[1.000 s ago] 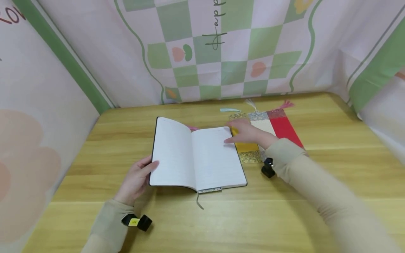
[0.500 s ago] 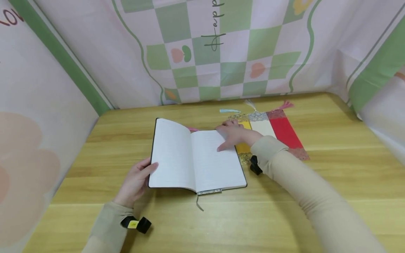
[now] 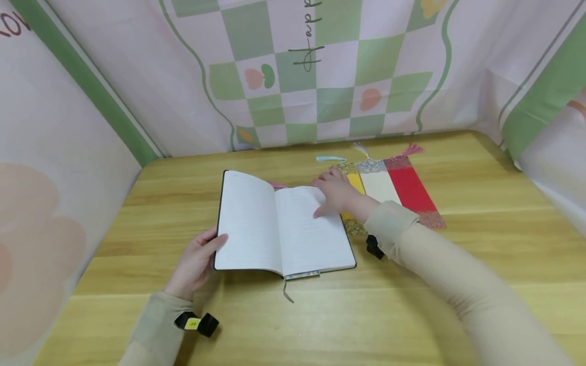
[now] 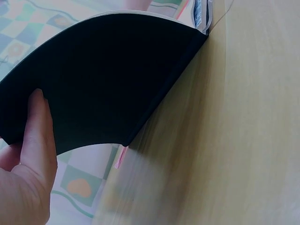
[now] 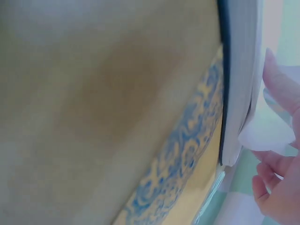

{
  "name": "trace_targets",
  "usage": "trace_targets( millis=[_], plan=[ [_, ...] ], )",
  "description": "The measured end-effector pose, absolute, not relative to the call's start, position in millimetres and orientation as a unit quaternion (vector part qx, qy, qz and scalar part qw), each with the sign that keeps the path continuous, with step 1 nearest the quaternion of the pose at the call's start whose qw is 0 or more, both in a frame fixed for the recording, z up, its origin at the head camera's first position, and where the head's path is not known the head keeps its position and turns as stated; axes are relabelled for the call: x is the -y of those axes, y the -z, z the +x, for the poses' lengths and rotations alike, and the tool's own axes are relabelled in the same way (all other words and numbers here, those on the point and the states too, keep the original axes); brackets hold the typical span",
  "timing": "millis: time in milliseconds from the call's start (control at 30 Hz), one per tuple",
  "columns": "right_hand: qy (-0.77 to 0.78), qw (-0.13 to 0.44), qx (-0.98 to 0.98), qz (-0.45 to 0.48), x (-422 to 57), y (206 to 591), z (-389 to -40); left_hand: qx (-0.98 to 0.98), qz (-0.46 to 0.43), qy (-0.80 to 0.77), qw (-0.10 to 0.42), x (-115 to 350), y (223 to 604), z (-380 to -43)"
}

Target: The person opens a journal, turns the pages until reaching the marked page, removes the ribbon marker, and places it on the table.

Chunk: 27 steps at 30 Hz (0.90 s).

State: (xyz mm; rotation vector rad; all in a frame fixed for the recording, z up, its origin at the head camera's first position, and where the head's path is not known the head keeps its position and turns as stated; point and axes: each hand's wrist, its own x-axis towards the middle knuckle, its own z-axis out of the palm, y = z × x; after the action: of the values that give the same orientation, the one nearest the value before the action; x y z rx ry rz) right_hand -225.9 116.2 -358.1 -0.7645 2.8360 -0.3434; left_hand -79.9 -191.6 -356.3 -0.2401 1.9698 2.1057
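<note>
An open notebook (image 3: 311, 234) with a black cover (image 4: 108, 75) lies on the table, its left half raised. My left hand (image 3: 194, 262) grips that left half at its outer edge, thumb over the blank page (image 3: 249, 223) and fingers behind the cover. At the top right corner of the right side, my right hand (image 3: 336, 193) pinches a page (image 5: 267, 131); the right wrist view has it bending up between thumb and fingers. A patterned bookmark end (image 3: 302, 275) sticks out at the bottom, near a thin dark ribbon (image 3: 287, 293). A pink tassel (image 3: 277, 185) shows at the top.
Right of the notebook lie a yellow bookmark (image 3: 354, 227), partly hidden by my right hand, a white bookmark (image 3: 380, 185) and a red bookmark (image 3: 414, 188). A light blue tassel (image 3: 330, 158) lies behind them. A printed curtain (image 3: 334, 101) hangs along the table's back edge.
My right hand has moved left from above the yellow bookmark onto the page's top right corner, which now bends up. My left hand keeps its hold.
</note>
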Motion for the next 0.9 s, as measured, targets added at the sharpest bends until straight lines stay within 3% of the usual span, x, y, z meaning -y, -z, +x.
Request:
trace_targets(
  millis=[433, 700, 900],
  plan=[
    [0.252, 0.124, -0.921, -0.271, -123, 349, -201, -0.675, -0.088, -0.721, 0.127, 191, 354, -81],
    [0.360, 0.141, -0.892, -0.233, -137, 343, -193, -0.672, -0.084, -0.725, 0.128, 190, 354, -81],
    [0.483, 0.192, -0.837, -0.169, -136, 337, -187, -0.673, -0.086, -0.723, 0.126, 191, 355, -80]
  ],
)
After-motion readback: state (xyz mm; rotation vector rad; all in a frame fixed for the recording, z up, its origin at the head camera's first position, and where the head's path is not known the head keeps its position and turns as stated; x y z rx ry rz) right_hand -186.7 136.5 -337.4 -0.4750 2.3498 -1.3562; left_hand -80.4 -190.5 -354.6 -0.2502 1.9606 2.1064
